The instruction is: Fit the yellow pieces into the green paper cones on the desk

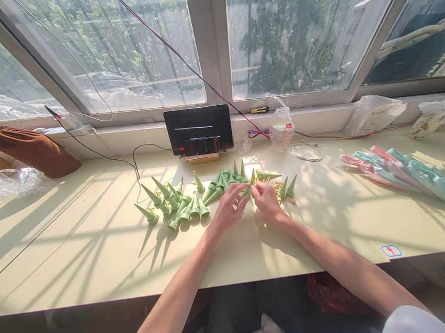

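Several green cone-shaped plastic spikes (179, 203) stand and lie on the pale yellow table (99, 242), in a loose cluster ahead of me. My left hand (230, 206) pinches one green cone (249, 187) at the middle of the table. My right hand (265, 199) is closed beside it, fingertips touching the same cone's base. Small yellow pieces (273, 184) lie scattered just behind my right hand; two more upright cones (287, 187) stand to its right.
A black tablet (198, 128) on a wooden stand leans against the window ledge. A brown bag (31, 149) lies far left. Bundled pink and teal plastic items (405, 174) lie at right. A plastic bag with a cup (281, 128), a coiled cable (307, 152) and wires sit by the window.
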The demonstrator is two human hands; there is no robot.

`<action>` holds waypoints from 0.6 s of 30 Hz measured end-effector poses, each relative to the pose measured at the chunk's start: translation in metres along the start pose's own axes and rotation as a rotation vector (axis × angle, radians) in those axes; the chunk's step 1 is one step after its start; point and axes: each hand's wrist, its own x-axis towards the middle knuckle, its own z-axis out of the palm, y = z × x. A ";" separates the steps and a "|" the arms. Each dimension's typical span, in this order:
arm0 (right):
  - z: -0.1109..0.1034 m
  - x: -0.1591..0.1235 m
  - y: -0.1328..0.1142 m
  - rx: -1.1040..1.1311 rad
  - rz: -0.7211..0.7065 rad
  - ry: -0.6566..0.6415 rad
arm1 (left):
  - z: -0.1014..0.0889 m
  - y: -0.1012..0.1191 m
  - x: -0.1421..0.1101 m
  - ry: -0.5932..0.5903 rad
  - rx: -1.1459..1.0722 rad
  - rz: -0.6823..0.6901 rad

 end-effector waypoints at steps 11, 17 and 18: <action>0.000 0.000 0.000 0.012 0.015 -0.010 | -0.002 0.001 0.000 0.002 0.097 0.077; 0.001 0.001 0.001 -0.003 0.004 -0.010 | 0.000 0.001 0.000 0.013 -0.070 -0.059; 0.001 0.001 0.001 -0.004 0.001 -0.008 | 0.001 0.001 0.000 0.018 -0.107 -0.086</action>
